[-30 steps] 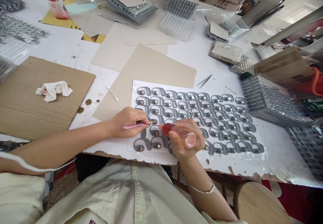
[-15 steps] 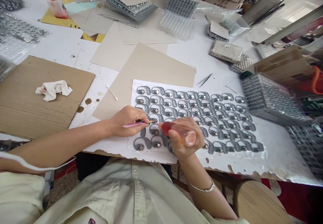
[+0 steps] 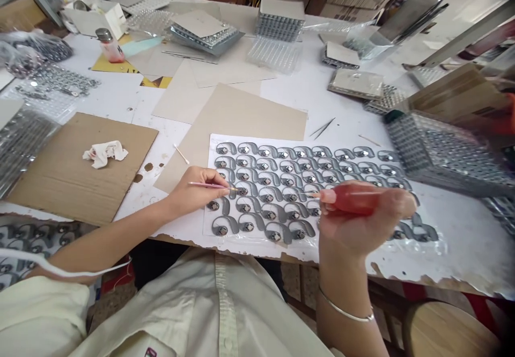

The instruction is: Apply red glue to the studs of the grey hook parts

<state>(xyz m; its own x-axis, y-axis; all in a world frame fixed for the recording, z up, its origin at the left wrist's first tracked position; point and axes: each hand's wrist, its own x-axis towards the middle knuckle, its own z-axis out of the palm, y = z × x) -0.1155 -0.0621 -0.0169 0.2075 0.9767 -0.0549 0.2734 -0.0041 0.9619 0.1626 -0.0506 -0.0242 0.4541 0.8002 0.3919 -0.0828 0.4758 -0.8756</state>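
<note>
Rows of grey hook-shaped pieces (image 3: 270,215), each with a shiny round stone-like part at one end, lie on a white sheet (image 3: 213,140). My left hand (image 3: 197,189) pinches a thin pink brush (image 3: 207,185); its fine tip is at a piece near the left side of the rows. My right hand (image 3: 354,228) is wrapped round a squeeze bottle (image 3: 354,198) of red liquid. The bottle lies nearly level above the right half of the rows, its thin nozzle pointing left. Hand and bottle hide several pieces beneath.
Left of the sheet are a cotton swab (image 3: 181,154) and a cardboard piece (image 3: 52,174) bearing a crumpled tissue (image 3: 105,154). Tweezers (image 3: 322,128) lie behind the sheet. Stacked trays (image 3: 446,153) stand at right; a small jar (image 3: 109,45) stands at back left.
My right hand has moved right with the bottle, away from my left hand, and the bottle has turned more level. The left hand stays near the same pieces. The camera view has shifted.
</note>
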